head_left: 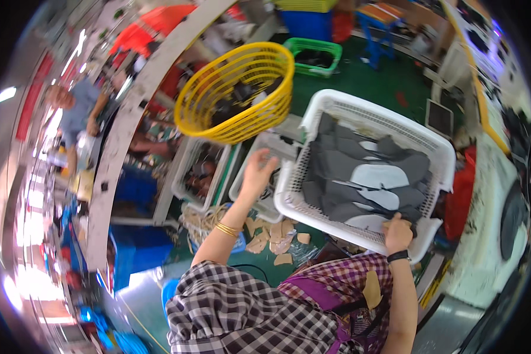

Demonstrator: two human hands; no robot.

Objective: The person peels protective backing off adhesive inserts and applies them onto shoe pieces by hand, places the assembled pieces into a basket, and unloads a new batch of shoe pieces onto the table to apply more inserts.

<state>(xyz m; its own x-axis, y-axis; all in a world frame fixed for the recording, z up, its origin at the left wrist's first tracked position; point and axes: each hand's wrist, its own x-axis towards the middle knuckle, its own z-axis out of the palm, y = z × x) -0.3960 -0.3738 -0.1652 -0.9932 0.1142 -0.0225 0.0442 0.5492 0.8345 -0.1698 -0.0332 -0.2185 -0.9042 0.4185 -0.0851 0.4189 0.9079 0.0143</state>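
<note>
A large white plastic basket (289,203) sits in front of me, holding a heap of dark grey flat cut pieces (336,156), some with light grey rounded areas. At the basket's near right corner, my right hand (399,234) has its fingers curled down on the edge of a dark grey piece. Just left of the basket, my left hand (259,172) is raised with its fingers apart and nothing visible in them. Beyond that hand stands a yellow slatted basket (236,133) with dark pieces inside.
White bins (209,197) stand on the left, and a green basket (336,53) on the far floor. Tan scraps (271,236) lie below my left arm. A white machine (487,224) stands at right. Another person (82,112) works beyond the pale beam (115,159).
</note>
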